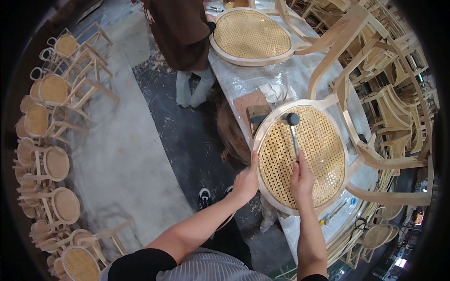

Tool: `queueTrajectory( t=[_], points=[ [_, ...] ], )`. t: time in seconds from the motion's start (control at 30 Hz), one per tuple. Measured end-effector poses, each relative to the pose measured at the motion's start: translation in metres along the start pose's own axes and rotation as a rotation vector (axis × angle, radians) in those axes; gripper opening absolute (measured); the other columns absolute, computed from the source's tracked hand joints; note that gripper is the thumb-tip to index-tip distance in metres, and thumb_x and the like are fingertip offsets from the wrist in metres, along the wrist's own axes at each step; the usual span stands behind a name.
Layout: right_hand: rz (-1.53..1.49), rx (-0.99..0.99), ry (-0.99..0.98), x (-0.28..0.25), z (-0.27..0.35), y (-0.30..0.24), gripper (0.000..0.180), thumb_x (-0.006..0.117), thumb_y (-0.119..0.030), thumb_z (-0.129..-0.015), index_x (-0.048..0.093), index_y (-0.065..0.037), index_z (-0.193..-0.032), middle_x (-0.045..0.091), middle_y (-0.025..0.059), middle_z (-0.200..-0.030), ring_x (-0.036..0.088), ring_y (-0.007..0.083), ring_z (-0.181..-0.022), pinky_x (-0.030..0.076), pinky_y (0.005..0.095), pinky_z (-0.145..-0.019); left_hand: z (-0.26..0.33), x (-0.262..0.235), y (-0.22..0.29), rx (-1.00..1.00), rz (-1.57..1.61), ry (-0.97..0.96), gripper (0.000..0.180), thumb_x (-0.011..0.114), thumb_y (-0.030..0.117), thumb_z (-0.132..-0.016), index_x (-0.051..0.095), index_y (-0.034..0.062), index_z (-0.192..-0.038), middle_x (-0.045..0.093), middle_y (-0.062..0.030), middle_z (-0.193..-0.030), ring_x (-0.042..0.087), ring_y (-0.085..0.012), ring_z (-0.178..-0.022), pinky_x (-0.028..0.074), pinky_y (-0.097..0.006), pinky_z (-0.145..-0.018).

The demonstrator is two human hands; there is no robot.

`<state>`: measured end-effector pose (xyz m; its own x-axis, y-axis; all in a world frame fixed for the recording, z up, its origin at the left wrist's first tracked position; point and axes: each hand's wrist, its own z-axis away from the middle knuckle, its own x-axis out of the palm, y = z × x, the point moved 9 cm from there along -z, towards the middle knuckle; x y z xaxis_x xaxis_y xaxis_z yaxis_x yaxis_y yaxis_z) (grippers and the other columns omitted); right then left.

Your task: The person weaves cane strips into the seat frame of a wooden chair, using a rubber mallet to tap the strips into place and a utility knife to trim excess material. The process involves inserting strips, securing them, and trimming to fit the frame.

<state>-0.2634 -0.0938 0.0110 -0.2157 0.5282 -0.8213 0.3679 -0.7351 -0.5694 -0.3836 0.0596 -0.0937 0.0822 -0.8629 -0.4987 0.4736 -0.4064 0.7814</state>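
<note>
The fingers of the right hand [302,183] are wrapped around the handle of a black-headed mallet [293,120], perhaps low on it so that the head can swing freely; if the head touches the cane, I cannot tell. The left hand [245,183] is against the side of the round seat [281,161], one digit along its rim, probably for steadying it; the other fingers' closure is hidden. This seat lies face up on the plastic-covered table [304,78], its legs [393,199] pointing right, which seems to leave the weaving easy to reach.
</note>
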Motion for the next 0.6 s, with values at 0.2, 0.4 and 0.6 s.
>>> queueTrajectory(
  t=[0.2,0.4,0.6],
  points=[
    [-0.034,-0.27,0.271,-0.006,0.019,-0.042,0.047,0.058,-0.012,-0.109,0.056,-0.01,-0.156,0.072,0.0265,-0.09,0.074,0.0373,-0.076,0.057,0.0433,-0.072,-0.002,0.003,-0.006,0.047,0.015,0.098,0.091,0.054,0.002,-0.098,0.005,0.0157,-0.174,0.073,-0.0332,-0.099,0.073,-0.0495,-0.094,0.056,-0.057,-0.084],
    [0.231,0.116,-0.147,0.028,0.005,-0.011,0.048,0.056,-0.011,-0.11,0.054,-0.009,-0.158,0.074,0.0293,-0.107,0.077,0.0365,-0.086,0.058,0.0437,-0.076,0.002,0.002,-0.008,-0.028,0.045,-0.051,0.088,0.046,0.004,-0.102,0.0,0.0221,-0.175,0.071,-0.0358,-0.111,0.072,-0.0516,-0.105,0.056,-0.058,-0.093],
    [-0.013,-0.106,0.196,0.005,0.015,-0.043,0.049,0.06,-0.011,-0.108,0.056,-0.012,-0.157,0.07,0.0234,-0.082,0.07,0.0383,-0.068,0.055,0.0461,-0.065,0.0,-0.002,-0.013,-0.022,-0.004,-0.022,0.089,0.047,0.007,-0.103,-0.003,0.0237,-0.175,0.072,-0.0342,-0.11,0.073,-0.0508,-0.103,0.056,-0.059,-0.093]
  ],
)
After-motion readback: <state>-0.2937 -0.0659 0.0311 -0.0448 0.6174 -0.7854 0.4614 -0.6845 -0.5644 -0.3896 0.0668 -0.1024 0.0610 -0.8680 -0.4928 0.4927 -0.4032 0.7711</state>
